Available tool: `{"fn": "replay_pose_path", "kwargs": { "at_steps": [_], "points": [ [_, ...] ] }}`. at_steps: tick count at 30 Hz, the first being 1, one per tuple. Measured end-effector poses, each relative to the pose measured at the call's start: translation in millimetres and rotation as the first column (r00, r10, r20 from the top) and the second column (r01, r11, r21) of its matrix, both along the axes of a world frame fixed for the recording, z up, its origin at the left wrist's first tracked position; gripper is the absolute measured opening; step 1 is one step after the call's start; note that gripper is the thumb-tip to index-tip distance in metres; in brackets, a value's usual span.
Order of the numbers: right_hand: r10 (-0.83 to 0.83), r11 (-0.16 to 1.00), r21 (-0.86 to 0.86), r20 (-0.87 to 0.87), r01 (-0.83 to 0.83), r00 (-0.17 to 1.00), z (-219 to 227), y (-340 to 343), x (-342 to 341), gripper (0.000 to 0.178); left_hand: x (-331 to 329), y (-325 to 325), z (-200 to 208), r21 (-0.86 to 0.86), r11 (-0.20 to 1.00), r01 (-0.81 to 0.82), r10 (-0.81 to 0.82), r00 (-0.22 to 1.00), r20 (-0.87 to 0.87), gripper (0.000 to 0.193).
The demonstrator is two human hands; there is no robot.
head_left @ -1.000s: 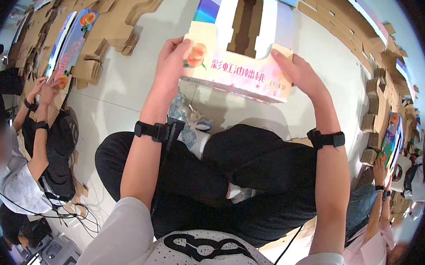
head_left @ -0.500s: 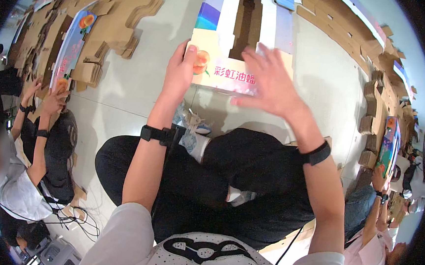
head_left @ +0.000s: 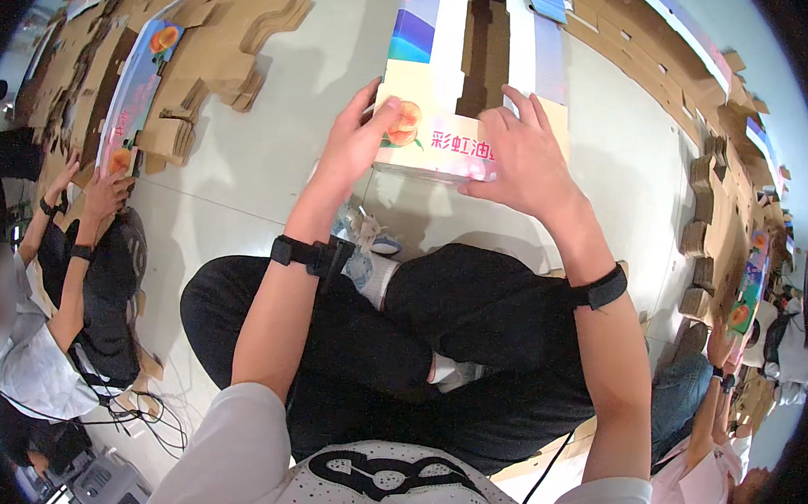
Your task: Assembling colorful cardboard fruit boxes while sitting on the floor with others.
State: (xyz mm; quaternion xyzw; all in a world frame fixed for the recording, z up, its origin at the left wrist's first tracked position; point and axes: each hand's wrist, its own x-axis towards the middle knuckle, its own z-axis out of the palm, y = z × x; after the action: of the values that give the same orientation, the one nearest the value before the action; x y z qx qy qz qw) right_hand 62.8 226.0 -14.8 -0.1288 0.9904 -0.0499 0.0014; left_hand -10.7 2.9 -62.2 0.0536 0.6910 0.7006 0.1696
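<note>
At far left, 1 co-worker (head_left: 45,358) is touching 1 printed box (head_left: 142,89); beyond 2 crossed legs (head_left: 490,300), the left hand (head_left: 359,144) and right hand (head_left: 534,163) are grasping 1 carton (head_left: 443,156); rightmost, 1 person (head_left: 697,483) is handling 1 colourful box (head_left: 751,281).

Left hand (head_left: 350,147) — right hand (head_left: 530,167) — forward, apart

Bright light casts soft shadows on the pale floor (head_left: 287,122); the bent, darkened edges seem blurry.
</note>
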Motion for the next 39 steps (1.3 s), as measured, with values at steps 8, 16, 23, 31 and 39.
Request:
{"fn": "replay_pose_path", "kwargs": {
  "at_steps": [8,16,23,31,39],
  "points": [
    [-0.023,0.995,0.100,0.080,0.015,0.997,2,17,-1,0.087,5,-1,1,0.001,0.985,0.171,-0.169,0.977,0.131,0.066],
    [-0.281,0.953,0.202,0.294,0.227,0.914,24,55,13,0.142,15,3,-24,-0.235,0.903,0.361,-0.331,0.931,0.156,0.082],
    [-0.297,0.955,-0.087,-0.202,0.285,0.933,-11,-1,-4,0.104,22,11,-19,-0.143,0.848,0.511,-0.445,0.831,0.334,0.079],
    [-0.245,0.961,0.134,-0.007,0.244,0.969,-8,65,-5,0.095,33,17,-31,-0.057,0.611,0.790,-0.712,0.579,0.396,0.076],
    [-0.441,0.876,0.195,-0.049,0.442,0.896,5,92,-2,0.107,9,5,-27,-0.075,0.952,0.295,-0.263,0.922,0.284,0.067]
  ]
}}
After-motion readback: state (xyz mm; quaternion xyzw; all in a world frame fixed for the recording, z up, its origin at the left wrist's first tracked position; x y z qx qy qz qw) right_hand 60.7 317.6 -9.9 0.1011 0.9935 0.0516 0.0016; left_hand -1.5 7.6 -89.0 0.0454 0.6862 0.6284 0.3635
